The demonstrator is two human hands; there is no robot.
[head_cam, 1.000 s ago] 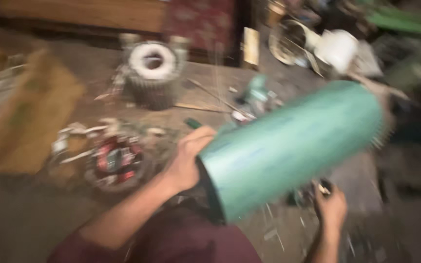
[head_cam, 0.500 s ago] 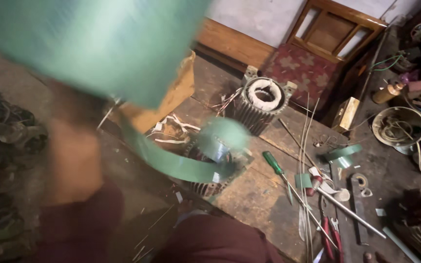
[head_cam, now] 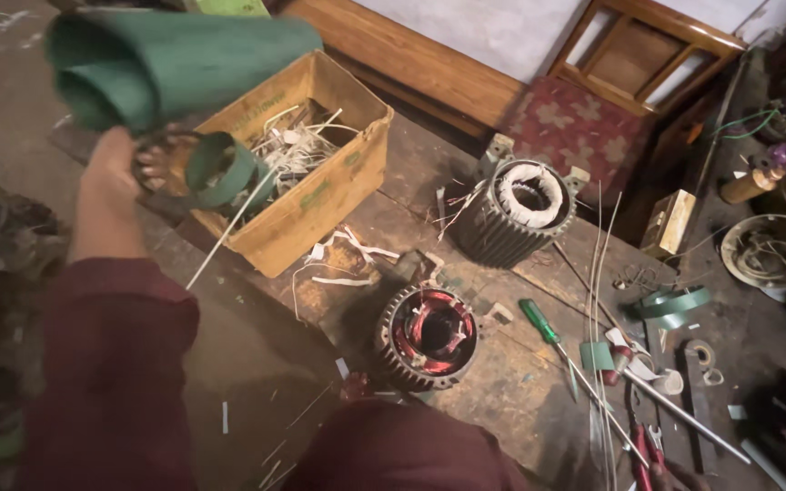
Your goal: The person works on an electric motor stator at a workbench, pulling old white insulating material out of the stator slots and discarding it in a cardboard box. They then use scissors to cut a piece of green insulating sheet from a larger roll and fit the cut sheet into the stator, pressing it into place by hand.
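Left hand (head_cam: 115, 177), grip clamped on the green roll (head_cam: 161, 64), holds it raised over the cardboard box (head_cam: 307, 173). Red-wound motor (head_cam: 427, 336) on the floor shows no green lining. Right hand not in view.

Left arm in a maroon sleeve raised up-left, left hand (head_cam: 118, 173) fingers curled closed in a grip; right hand unseen.
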